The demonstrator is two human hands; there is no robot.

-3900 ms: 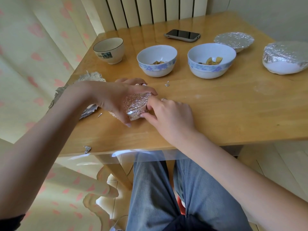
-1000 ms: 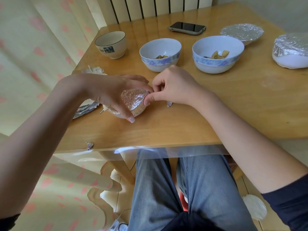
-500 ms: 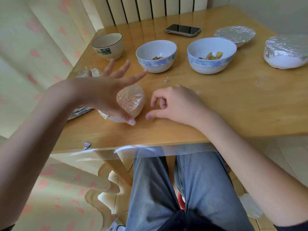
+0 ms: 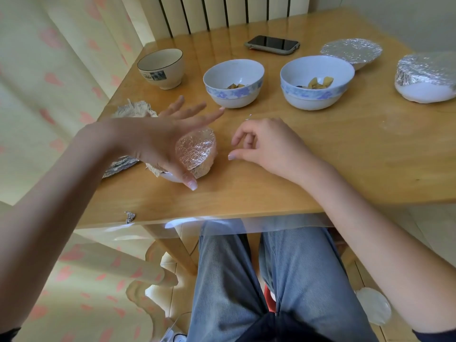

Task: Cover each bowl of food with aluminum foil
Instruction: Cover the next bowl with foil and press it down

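**Caller:** Head view, sweeping from the left: a cream bowl (image 4: 161, 67) with a dark rim stands at the far corner of the wooden table (image 4: 320, 169); I cannot see inside it. Crumpled foil scraps (image 4: 134, 111) lie near the left edge.

**Partner:** And the blue-patterned pair?

**Caller:** Both uncovered. The left patterned bowl (image 4: 234, 82) holds a few brownish pieces, the right patterned bowl (image 4: 317, 81) some yellow chunks. A phone (image 4: 272, 44) lies beyond them. Further right, a foil-topped bowl (image 4: 351, 51), then a foil-wrapped bowl (image 4: 425, 77) at the edge.

**Partner:** The one up front?

**Caller:** The small foil-covered bowl (image 4: 196, 154) sits near the front edge, between the hands. The left hand (image 4: 153, 139) hovers above it, fingers spread straight, thumb reaching down past its near side. The right hand (image 4: 269, 146) rests just beside it on the table, fingers loosely curled, gripping nothing, apart from the foil.
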